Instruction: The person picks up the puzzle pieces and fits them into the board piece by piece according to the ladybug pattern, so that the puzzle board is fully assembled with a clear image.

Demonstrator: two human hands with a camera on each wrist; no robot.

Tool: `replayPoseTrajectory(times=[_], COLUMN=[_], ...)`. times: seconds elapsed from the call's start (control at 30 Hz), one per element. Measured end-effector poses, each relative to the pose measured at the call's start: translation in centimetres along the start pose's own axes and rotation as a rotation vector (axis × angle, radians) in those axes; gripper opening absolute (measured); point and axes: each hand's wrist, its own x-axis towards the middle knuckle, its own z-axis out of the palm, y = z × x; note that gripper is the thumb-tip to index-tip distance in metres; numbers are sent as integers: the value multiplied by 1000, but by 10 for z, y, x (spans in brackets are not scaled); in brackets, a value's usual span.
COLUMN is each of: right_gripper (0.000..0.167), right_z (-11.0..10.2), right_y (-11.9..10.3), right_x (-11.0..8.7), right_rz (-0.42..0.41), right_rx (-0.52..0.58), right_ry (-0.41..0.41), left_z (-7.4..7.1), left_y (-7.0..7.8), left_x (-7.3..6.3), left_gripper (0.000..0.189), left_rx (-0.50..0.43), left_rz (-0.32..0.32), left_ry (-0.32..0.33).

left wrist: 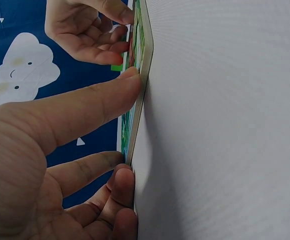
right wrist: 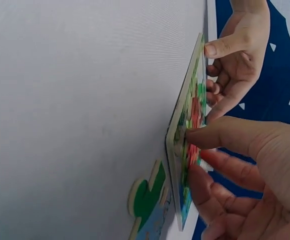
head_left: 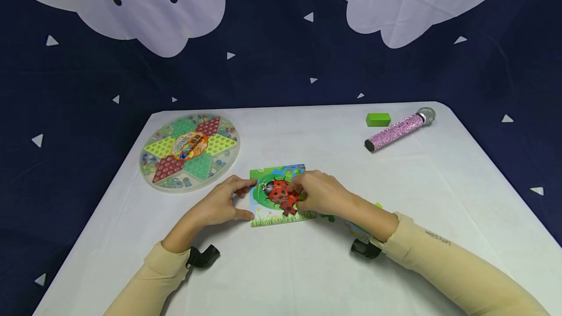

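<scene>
A ladybug puzzle board (head_left: pixel 263 218) lies on the white table with grass along its near edge. My left hand (head_left: pixel 221 201) steadies its left side, the thumb (left wrist: pixel 100 107) at the near corner and the index finger higher up. Over the board's right part, my right hand (head_left: pixel 322 191) pinches a red, black-spotted puzzle piece (head_left: pixel 289 205) between thumb and fingers. The piece sits askew over the ladybug picture, partly hidden by the fingers. To the right, a green and blue puzzle piece (right wrist: pixel 152 200) lies on the table, mostly under my right forearm in the head view.
A round Chinese checkers set (head_left: pixel 190 152) with marbles stands at the back left. At the back right are a green block (head_left: pixel 378 120) and a pink glitter microphone (head_left: pixel 397 131). A dark blue cloth with clouds hangs behind the table (head_left: pixel 281 277).
</scene>
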Motion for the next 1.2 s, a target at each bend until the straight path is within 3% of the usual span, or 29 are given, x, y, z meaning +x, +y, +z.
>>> replayPoseTrajectory(times=[0.27,0.53,0.77,1.07,1.2], right_gripper=[31,48,45,46,44], right_z=[2,12,14,11,10], right_y=[0,-6,-6,-1,3], right_x=[-2,-4,-2,3,6], right_rz=[-22,49,61,5,-58], right_rx=[51,33,57,86,80], right_ry=[23,35,25,-9,-10], left_z=[0,0,1,0,0], left_y=[0,0,0,-2,-2], left_x=[0,0,0,0,0], left_gripper=[85,85,85,85,85], left_rx=[-1,6,-1,-1,2], left_rz=[-2,-4,-2,3,7], left_ry=[-1,0,3,6,3])
